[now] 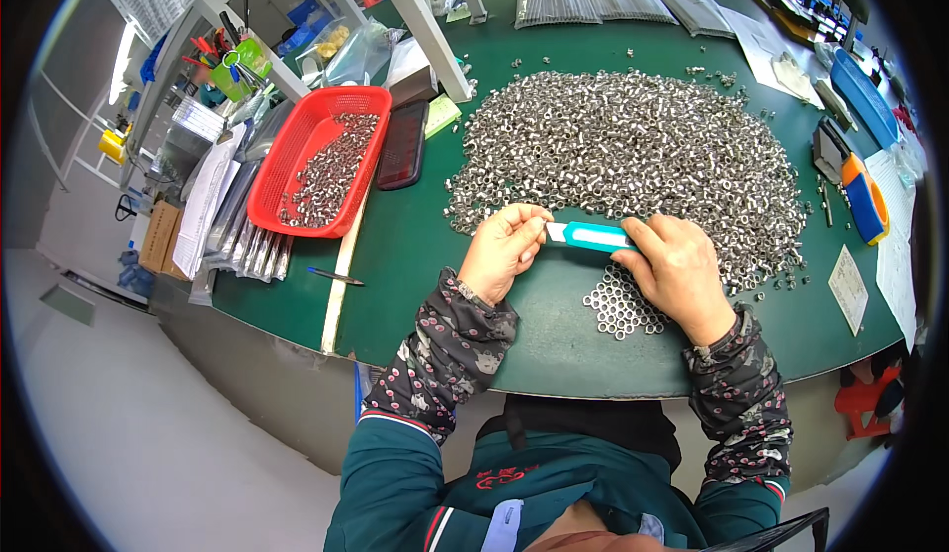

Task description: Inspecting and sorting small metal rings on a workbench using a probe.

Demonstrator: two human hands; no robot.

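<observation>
My right hand is closed around a teal utility knife, its short blade pointing left. My left hand is closed in a pinch at the blade's tip. Whatever sits between its fingertips is too small and covered to make out. Just beyond both hands spreads a wide heap of small metal rings. A flat patch of similar rings lies on the green table, below the knife and left of my right wrist.
At left stands a red plastic basket partly filled with metal pieces, beside a dark phone. A blue pen lies nearer. Plastic bags line the far edge. An orange and blue tool rests at right.
</observation>
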